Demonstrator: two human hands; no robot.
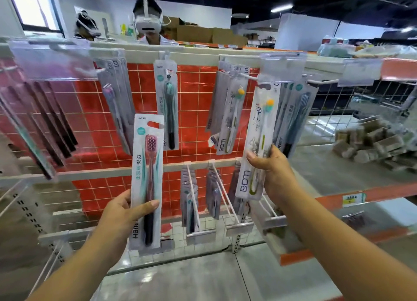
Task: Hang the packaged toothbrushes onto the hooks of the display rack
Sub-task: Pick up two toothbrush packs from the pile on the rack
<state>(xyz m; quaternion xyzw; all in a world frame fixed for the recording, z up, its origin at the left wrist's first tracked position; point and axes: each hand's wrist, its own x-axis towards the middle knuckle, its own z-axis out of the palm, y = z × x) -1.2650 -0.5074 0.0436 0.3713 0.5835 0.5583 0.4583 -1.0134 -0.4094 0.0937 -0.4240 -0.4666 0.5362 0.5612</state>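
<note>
My left hand [121, 212] grips a packaged toothbrush with a pink head and dark handle [147, 179], held upright in front of the red grid panel [196, 111]. My right hand [273, 170] holds a second pack, a toothbrush with a yellow and green head [259, 133], its top close under a white hook [248, 77] of the upper row. Just left of it, matching packs [228, 113] hang on that hook. A teal toothbrush pack [168, 106] hangs alone on the centre hook.
More packs hang at upper left [117, 102], upper right [295, 118] and on the lower row of hooks [191, 201]. Clear price-tag holders [282, 68] stick out at hook ends. A person wearing a headset [147, 21] stands behind the rack. Small boxes [372, 143] lie on the right shelf.
</note>
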